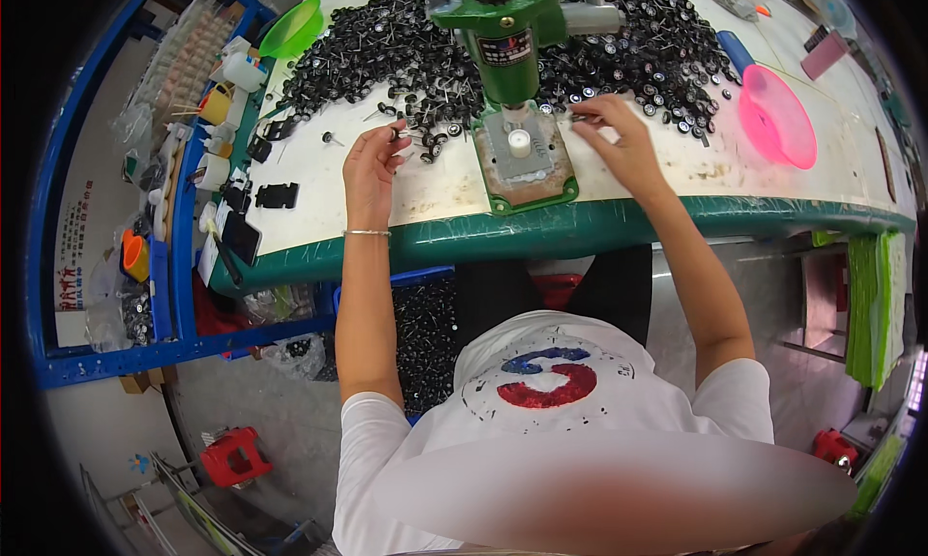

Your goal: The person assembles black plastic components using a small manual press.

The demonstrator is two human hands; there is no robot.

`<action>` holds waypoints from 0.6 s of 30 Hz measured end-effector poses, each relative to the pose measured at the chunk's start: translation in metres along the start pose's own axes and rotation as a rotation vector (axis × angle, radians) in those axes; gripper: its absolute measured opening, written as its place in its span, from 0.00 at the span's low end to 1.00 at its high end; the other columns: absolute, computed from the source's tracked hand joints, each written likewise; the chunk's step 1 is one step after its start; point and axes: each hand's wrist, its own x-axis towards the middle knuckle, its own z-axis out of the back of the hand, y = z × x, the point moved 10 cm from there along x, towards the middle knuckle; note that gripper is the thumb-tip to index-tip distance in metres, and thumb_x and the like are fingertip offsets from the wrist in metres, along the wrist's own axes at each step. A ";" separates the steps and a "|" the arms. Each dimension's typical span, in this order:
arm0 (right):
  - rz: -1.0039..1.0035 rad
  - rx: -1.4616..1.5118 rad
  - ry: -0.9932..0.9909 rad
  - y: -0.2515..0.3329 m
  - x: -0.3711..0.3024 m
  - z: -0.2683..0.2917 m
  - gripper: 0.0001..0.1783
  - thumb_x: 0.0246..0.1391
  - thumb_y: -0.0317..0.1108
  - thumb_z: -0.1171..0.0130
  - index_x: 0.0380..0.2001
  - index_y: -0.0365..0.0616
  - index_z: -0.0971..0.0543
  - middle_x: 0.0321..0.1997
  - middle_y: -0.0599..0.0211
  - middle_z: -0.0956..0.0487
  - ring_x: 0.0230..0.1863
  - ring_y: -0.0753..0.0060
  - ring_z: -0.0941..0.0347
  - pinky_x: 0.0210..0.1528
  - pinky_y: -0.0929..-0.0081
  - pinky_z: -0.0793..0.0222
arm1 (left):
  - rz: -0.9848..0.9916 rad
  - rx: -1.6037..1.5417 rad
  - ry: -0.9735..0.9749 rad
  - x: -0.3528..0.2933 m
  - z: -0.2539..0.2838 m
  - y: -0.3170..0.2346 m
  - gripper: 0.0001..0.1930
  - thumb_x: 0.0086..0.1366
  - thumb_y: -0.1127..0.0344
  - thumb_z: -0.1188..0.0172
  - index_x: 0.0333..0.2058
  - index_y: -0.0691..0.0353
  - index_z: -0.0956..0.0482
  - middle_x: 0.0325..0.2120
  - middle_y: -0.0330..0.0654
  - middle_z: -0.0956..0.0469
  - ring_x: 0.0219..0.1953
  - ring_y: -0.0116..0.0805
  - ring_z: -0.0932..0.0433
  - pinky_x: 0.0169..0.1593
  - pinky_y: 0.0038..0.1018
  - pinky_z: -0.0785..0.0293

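A green bench press (507, 58) stands at the middle of the table, above its grey-topped base plate (527, 174). A short white cylinder (520, 143) sits upright on that plate under the press's ram. To its left, my left hand (370, 169) is closed, with its fingertips pinching a small black round part (393, 132). On the other side my right hand (623, 145) is beside the base, its thumb and fingertips closed on a small dark part (579, 118) mostly hidden by them. Loose black wheel-like parts with metal pins (387, 48) form a large heap behind both hands.
A pink bowl (778, 121) tilts at the right, and a green bowl (293, 29) lies far left. Black blocks (277, 196) rest near the left edge. Below the table's green padded edge (464, 239) is a bin of black parts (425, 334). Blue shelving (39, 169) stands left.
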 end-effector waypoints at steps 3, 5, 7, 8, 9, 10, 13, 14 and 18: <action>-0.003 0.098 0.093 0.026 0.003 -0.035 0.14 0.56 0.30 0.36 0.46 0.39 0.19 0.45 0.64 0.23 0.44 0.71 0.25 0.47 0.76 0.29 | 0.073 -0.146 0.041 -0.014 -0.013 0.013 0.11 0.67 0.75 0.44 0.48 0.68 0.24 0.45 0.48 0.19 0.45 0.35 0.18 0.51 0.25 0.22; 0.004 0.092 0.173 0.038 0.003 -0.053 0.14 0.57 0.32 0.36 0.46 0.41 0.18 0.46 0.65 0.25 0.45 0.71 0.26 0.48 0.75 0.30 | 0.078 -0.157 0.101 -0.027 -0.030 0.016 0.11 0.66 0.77 0.43 0.47 0.70 0.23 0.44 0.50 0.19 0.47 0.37 0.18 0.55 0.27 0.22; -0.016 0.052 0.196 0.031 0.003 -0.060 0.14 0.57 0.34 0.36 0.46 0.44 0.18 0.47 0.66 0.26 0.45 0.72 0.26 0.48 0.75 0.30 | 0.080 0.000 0.102 -0.040 -0.040 0.017 0.13 0.64 0.80 0.40 0.48 0.71 0.22 0.44 0.50 0.19 0.47 0.36 0.18 0.54 0.27 0.22; -0.052 0.088 0.202 0.028 0.002 -0.060 0.15 0.57 0.36 0.37 0.47 0.45 0.18 0.45 0.66 0.26 0.45 0.71 0.26 0.47 0.74 0.30 | 0.113 0.007 0.068 -0.046 -0.040 0.018 0.15 0.61 0.81 0.39 0.48 0.72 0.21 0.43 0.48 0.18 0.48 0.36 0.19 0.56 0.27 0.22; -0.088 0.124 0.208 0.025 0.001 -0.061 0.16 0.57 0.38 0.37 0.47 0.46 0.18 0.44 0.66 0.26 0.44 0.70 0.27 0.46 0.73 0.30 | 0.114 0.005 0.066 -0.048 -0.042 0.018 0.15 0.61 0.81 0.39 0.48 0.72 0.21 0.43 0.48 0.18 0.48 0.36 0.19 0.56 0.27 0.22; -0.090 0.122 0.209 0.025 0.001 -0.062 0.16 0.57 0.38 0.37 0.47 0.46 0.18 0.44 0.66 0.26 0.44 0.70 0.27 0.46 0.73 0.30 | 0.122 -0.002 0.032 -0.050 -0.041 0.019 0.14 0.61 0.80 0.38 0.46 0.71 0.20 0.41 0.46 0.18 0.46 0.34 0.19 0.53 0.26 0.23; -0.156 0.134 0.221 0.019 -0.003 -0.067 0.16 0.57 0.40 0.37 0.46 0.47 0.17 0.45 0.67 0.27 0.44 0.71 0.27 0.46 0.74 0.30 | 0.064 0.090 0.021 -0.051 -0.052 0.018 0.11 0.60 0.76 0.35 0.43 0.68 0.17 0.35 0.40 0.17 0.39 0.28 0.20 0.46 0.23 0.25; -0.140 0.163 0.193 0.020 -0.003 -0.066 0.15 0.58 0.40 0.37 0.45 0.46 0.17 0.44 0.67 0.27 0.43 0.71 0.27 0.45 0.74 0.30 | -0.007 0.192 0.045 -0.050 -0.061 0.012 0.09 0.60 0.73 0.34 0.40 0.67 0.15 0.33 0.38 0.17 0.36 0.25 0.22 0.42 0.21 0.27; -0.059 0.195 0.077 0.024 -0.003 -0.059 0.13 0.58 0.40 0.38 0.41 0.44 0.15 0.41 0.67 0.25 0.41 0.72 0.26 0.44 0.75 0.30 | -0.024 0.159 0.096 -0.051 -0.085 0.012 0.08 0.60 0.70 0.33 0.39 0.64 0.14 0.30 0.34 0.18 0.31 0.21 0.25 0.37 0.20 0.32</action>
